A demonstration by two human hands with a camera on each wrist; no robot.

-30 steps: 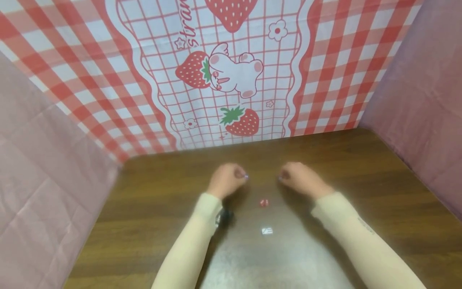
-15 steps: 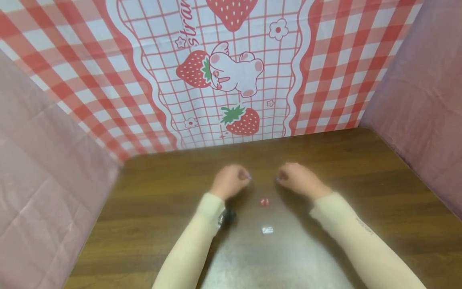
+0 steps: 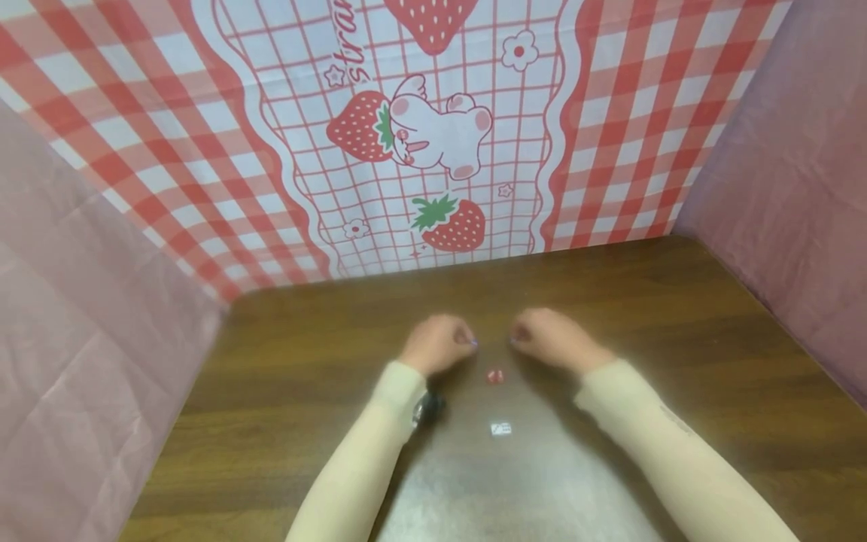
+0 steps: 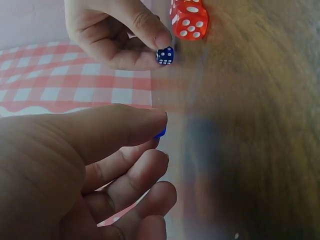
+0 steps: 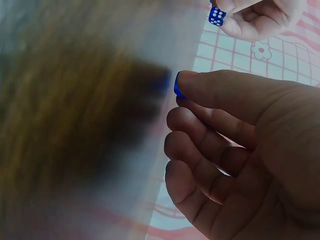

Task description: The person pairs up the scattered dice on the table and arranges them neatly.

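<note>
Near the middle of the table, my left hand (image 3: 439, 344) pinches a blue die (image 5: 217, 16) with white dots between thumb and forefinger. Facing it across a short gap, my right hand (image 3: 552, 339) pinches another blue die (image 4: 165, 55) the same way. In the left wrist view, thumb and finger cover most of the left hand's die. A pair of red dice (image 3: 496, 376) sits on the table between the hands and a little nearer to me. Closer still lies a pair of white dice (image 3: 501, 428), side by side.
The brown wood-grain table (image 3: 291, 421) reaches back to a red-and-white checked cloth (image 3: 623, 135) with strawberries. Pink cloth walls (image 3: 88, 324) stand at both sides. A dark object (image 3: 428, 406) sits under the left wrist.
Both hands have moved toward each other and slightly nearer to me, each still pinching its blue die. The red and white dice have stayed in place.
</note>
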